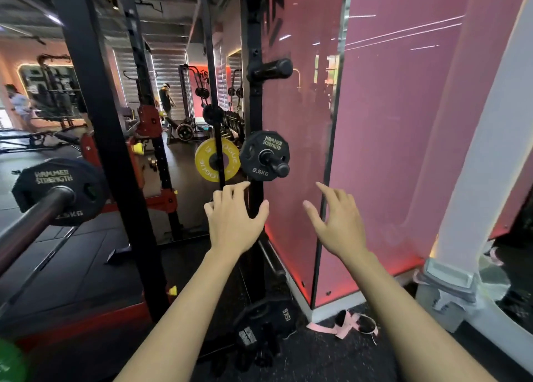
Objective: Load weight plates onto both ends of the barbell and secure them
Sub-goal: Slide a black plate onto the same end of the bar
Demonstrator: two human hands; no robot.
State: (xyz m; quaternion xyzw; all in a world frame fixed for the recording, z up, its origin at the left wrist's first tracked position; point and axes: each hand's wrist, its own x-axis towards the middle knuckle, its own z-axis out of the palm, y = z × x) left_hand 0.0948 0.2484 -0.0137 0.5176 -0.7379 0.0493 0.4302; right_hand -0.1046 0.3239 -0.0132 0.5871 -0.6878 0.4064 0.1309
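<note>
Ideally, the empty, spread-fingered left hand (233,223) and right hand (336,223) should rise toward twelve o'clock, clasp opposite rims of the small black 2.5 kg plate (264,155) on its rack peg, then slide it straight off for the steel barbell (34,223) at nine o'clock.

This place is a gym. A black power rack (95,116) holds a barbell (34,220), weight plates (264,155) hang on storage pegs, the floor (86,255) is dark rubber, and more training machines (187,99) stand behind.
</note>
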